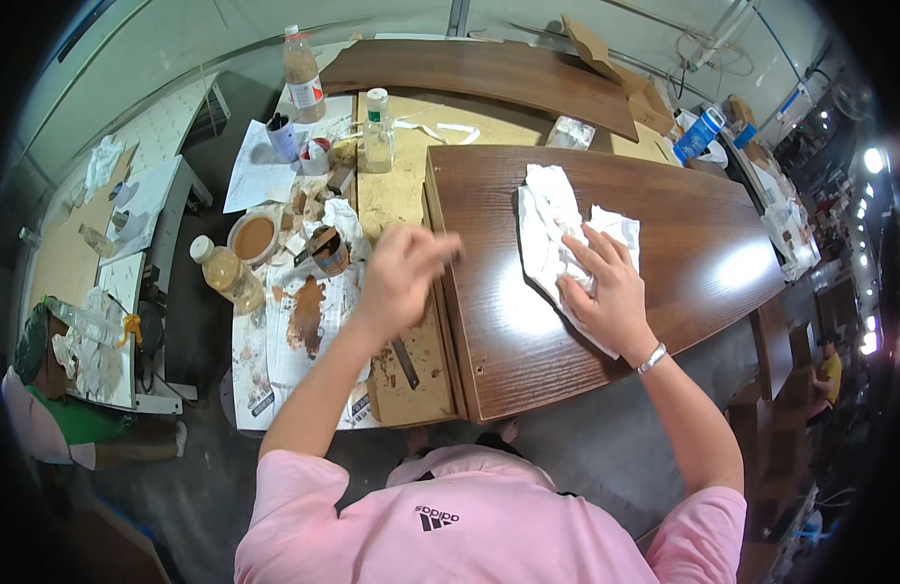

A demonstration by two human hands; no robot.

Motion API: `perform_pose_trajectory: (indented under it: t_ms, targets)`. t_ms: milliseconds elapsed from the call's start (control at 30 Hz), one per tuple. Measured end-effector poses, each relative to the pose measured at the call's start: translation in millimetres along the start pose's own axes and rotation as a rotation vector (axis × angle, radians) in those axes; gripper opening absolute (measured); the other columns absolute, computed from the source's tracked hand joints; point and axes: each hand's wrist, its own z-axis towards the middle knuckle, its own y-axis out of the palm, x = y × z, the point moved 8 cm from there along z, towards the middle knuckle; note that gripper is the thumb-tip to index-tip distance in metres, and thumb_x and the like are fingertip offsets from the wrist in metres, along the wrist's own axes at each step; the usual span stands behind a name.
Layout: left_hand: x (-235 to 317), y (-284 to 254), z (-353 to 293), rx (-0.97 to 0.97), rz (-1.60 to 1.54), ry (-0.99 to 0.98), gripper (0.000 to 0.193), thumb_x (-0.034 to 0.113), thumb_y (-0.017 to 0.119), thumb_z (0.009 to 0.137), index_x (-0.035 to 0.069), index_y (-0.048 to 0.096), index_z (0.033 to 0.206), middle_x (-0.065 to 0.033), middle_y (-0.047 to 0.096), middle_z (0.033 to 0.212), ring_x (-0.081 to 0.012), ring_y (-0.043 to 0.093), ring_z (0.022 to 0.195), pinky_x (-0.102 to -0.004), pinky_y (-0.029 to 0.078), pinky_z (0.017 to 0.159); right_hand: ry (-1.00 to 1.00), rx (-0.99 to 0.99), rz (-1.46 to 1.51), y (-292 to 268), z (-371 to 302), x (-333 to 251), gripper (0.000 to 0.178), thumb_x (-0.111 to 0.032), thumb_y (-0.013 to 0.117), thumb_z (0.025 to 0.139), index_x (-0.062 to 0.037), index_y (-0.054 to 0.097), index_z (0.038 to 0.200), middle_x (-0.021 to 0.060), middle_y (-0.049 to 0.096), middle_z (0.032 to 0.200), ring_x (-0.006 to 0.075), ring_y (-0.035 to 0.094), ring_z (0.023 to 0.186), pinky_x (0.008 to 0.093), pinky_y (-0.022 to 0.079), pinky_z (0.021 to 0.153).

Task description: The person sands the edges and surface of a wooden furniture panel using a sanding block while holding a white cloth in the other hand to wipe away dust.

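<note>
A dark brown wood-grain panel [693,234] lies before me on the right side of the table, raised on a stack of panels. Crumpled on top of it is a white cloth [547,209]. My right hand [608,292] rests palm down on this cloth, fingers spread. Above the panel's left edge hovers my left hand [403,280], its fingers bent and pointing right; motion smears the fingertips, so I cannot tell if they hold anything. Left of that hand stand a small open jar [328,251] with brown stains and a tub of brown paste [253,237].
A capped bottle [226,275] of yellowish liquid, a clear bottle [378,136] and a tall plastic bottle [302,78] stand on the cluttered left side. A dark flat tool [405,363] lies near the front edge. Behind lies a long curved brown board [479,73]. A blue canister [698,134] is at far right.
</note>
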Motion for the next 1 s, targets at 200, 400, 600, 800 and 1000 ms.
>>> perform_pose_trajectory:
  t_ms: [200, 400, 600, 800, 1000]
  targets:
    - [-132, 1, 98, 0.044, 0.273, -0.070, 0.030, -0.001, 0.061, 0.085, 0.009, 0.069, 0.112, -0.0115, 0.062, 0.096, -0.0319, 0.059, 0.092, -0.0396, 0.047, 0.085, 0.007, -0.007, 0.028, 2, 3, -3, 0.048, -0.031, 0.069, 0.083, -0.0125, 0.067, 0.127, 0.0209, 0.056, 0.139, 0.0436, 0.049, 0.128, 0.0481, 0.043, 0.106]
    - [-132, 6, 104, 0.040, 0.252, -0.119, 0.030, 0.003, 0.061, 0.086, 0.008, 0.068, 0.115, -0.0135, 0.062, 0.099, -0.0324, 0.060, 0.096, -0.0395, 0.047, 0.086, 0.006, 0.019, 0.035, 0, 2, 1, 0.046, -0.031, 0.069, 0.082, -0.0107, 0.068, 0.124, 0.0217, 0.057, 0.137, 0.0435, 0.050, 0.126, 0.0483, 0.043, 0.105]
    - [-70, -1, 45, -0.041, 0.192, -0.109, 0.033, 0.000, 0.059, 0.085, 0.006, 0.066, 0.116, -0.0132, 0.062, 0.099, -0.0318, 0.058, 0.098, -0.0391, 0.046, 0.088, 0.087, -0.061, 0.089, 26, 60, 37, 0.053, -0.038, 0.068, 0.081, -0.0098, 0.067, 0.125, 0.0209, 0.054, 0.141, 0.0416, 0.048, 0.129, 0.0471, 0.040, 0.109]
    - [59, -5, -40, -0.158, 0.052, -0.027, 0.048, -0.008, 0.066, 0.076, 0.010, 0.066, 0.120, -0.0083, 0.056, 0.094, -0.0263, 0.052, 0.084, -0.0372, 0.046, 0.073, 0.050, -0.131, 0.102, 68, 158, 51, 0.067, -0.053, 0.060, 0.083, -0.0138, 0.060, 0.137, 0.0154, 0.052, 0.145, 0.0387, 0.043, 0.136, 0.0465, 0.033, 0.114]
    - [134, -18, -97, -0.267, -0.105, -0.152, 0.047, -0.008, 0.074, 0.064, 0.009, 0.073, 0.108, -0.0057, 0.060, 0.092, -0.0228, 0.054, 0.081, -0.0335, 0.046, 0.069, 0.045, -0.157, 0.013, 83, 168, 37, 0.071, -0.056, 0.058, 0.082, -0.0108, 0.061, 0.136, 0.0149, 0.060, 0.137, 0.0363, 0.047, 0.132, 0.0442, 0.033, 0.113]
